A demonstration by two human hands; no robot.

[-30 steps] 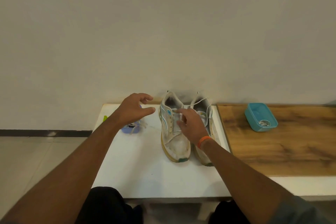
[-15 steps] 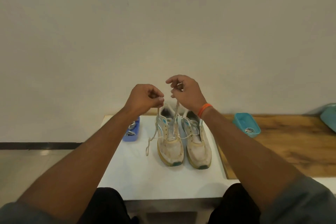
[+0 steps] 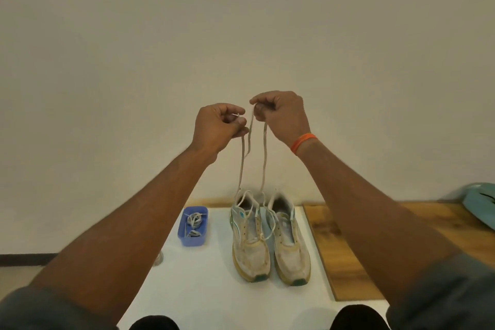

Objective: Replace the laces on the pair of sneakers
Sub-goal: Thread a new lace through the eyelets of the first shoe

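Sneakers: worn white pair [image 3: 269,238] side by side on the white table [image 3: 209,281], toes toward the person.
Lace: two strands [image 3: 263,158] rise taut from the left shoe.
Left hand [image 3: 217,130]: raised, pinching one strand.
Right hand [image 3: 281,115]: raised, pinching the other.
Blue tray [image 3: 192,225]: left of the shoes, holding coiled laces.

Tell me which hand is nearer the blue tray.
Left. The left hand is raised above the blue tray; the right hand is up over the sneakers, farther right.
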